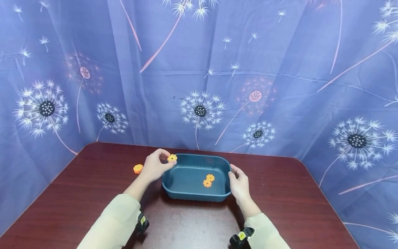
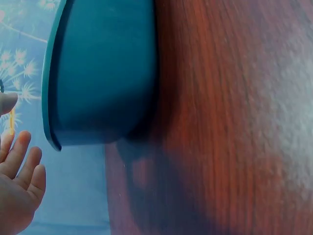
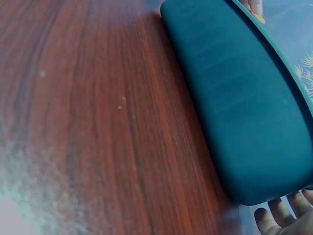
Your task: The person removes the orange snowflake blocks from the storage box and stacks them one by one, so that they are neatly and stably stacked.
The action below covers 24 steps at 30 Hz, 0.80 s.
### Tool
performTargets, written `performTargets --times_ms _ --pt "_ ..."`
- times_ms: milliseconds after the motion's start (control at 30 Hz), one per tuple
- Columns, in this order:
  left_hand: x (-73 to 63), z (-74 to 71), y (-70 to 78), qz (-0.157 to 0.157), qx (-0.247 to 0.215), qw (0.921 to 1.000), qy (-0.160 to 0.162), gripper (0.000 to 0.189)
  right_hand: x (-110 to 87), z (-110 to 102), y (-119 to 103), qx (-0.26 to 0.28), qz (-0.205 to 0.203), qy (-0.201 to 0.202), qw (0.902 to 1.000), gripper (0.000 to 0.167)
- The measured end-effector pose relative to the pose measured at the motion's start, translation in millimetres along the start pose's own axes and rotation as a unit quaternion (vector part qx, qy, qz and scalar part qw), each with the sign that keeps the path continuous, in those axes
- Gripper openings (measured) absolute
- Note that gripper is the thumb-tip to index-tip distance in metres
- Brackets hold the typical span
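Note:
In the head view my left hand (image 1: pixel 156 165) is over the left end of a dark teal plastic tub (image 1: pixel 196 197). Between thumb and fingertips it pinches a yellow-orange notched plastic disc (image 1: pixel 172 158), a snowflake-type building piece, level with the rim. The left wrist view shows this disc (image 2: pixel 12 121) edge-on, with the other fingers spread loosely. At the tub's right end my right hand (image 1: pixel 240 182) grips the rim, thumb on top and fingers along the outer wall. Two orange notched discs (image 1: pixel 207 183) lie together on the tub floor.
A small stack of orange discs (image 1: pixel 138 168) sits on the dark red wooden table (image 1: pixel 93 193), left of the tub and beside my left wrist. Behind the table hangs a blue curtain (image 1: pixel 161 103) with dandelion prints.

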<state>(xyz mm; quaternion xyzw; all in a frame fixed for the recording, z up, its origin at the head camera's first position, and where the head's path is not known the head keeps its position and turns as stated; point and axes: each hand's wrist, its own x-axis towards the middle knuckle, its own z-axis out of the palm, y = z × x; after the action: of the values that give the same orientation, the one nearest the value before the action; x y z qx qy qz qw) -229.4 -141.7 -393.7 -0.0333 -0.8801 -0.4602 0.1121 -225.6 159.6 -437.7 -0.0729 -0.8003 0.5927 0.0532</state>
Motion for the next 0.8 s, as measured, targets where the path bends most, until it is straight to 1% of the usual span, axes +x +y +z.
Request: performTargets --times_ms 267,600,800 --pt "-0.3 -6.8 -15.0 -0.004 0.01 0.9995 0.029 0.033 0.9 0 2 0.001 -0.002 0.003 1.0 0.042" --pt "1.8 -19.2 -33.9 -0.033 0.025 0.9984 0.039 0.036 2.7 1 1 0.002 -0.002 0.009 1.0 0.042" --pt "0.6 -28.6 -46.0 -0.051 0.032 0.997 0.049 0.037 1.9 1 2 -0.003 0.001 0.005 1.0 0.042"
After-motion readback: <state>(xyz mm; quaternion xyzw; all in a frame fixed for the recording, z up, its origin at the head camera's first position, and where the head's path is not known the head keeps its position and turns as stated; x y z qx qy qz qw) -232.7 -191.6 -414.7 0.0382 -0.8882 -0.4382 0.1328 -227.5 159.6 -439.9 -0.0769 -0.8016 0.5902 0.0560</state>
